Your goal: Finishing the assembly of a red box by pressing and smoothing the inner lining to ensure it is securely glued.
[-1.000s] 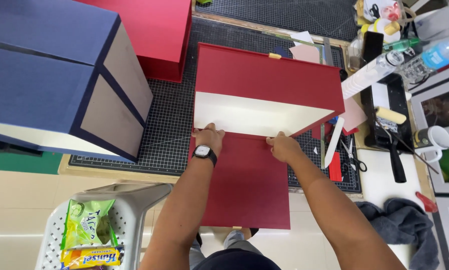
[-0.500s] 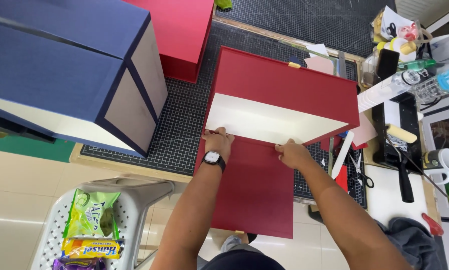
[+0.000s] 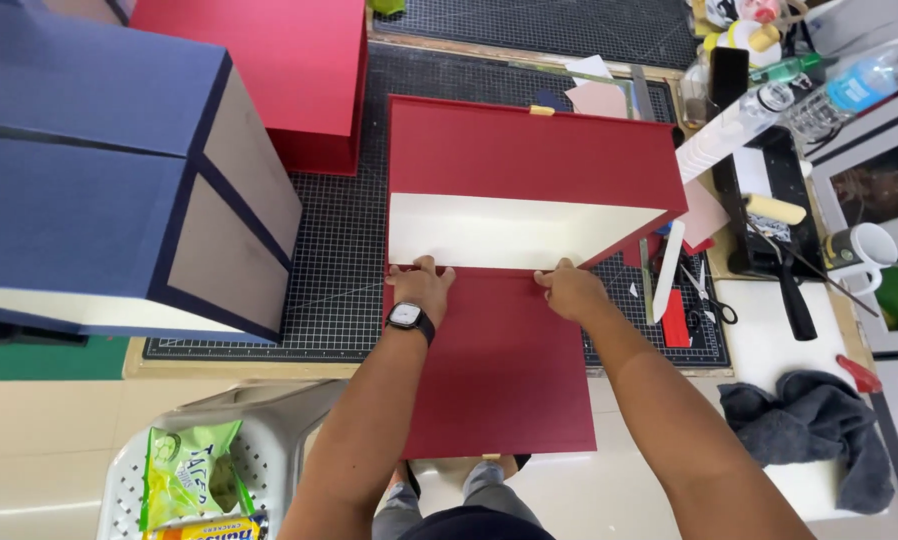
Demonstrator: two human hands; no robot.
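A large red box [image 3: 529, 160] with a cream inside stands open toward me on a black cutting mat [image 3: 339, 270]. Its red flap [image 3: 504, 370] lies flat and hangs past the table's front edge. My left hand [image 3: 421, 285], with a black wristwatch, presses its fingers on the fold where the flap meets the box. My right hand [image 3: 566, 289] presses the same fold further right. Neither hand grips anything.
Stacked blue boxes [image 3: 109, 170] fill the left side, and another red box [image 3: 269, 70] stands behind. Right of the mat lie scissors [image 3: 704, 295], a roller [image 3: 775, 210], bottles [image 3: 849, 85], a mug [image 3: 864, 248] and a grey cloth [image 3: 814, 425]. A white stool [image 3: 269, 440] holds a green snack bag [image 3: 184, 475].
The view shifted slightly; both hands stay on the fold and have slid a little apart along it. The box and flap keep their place.
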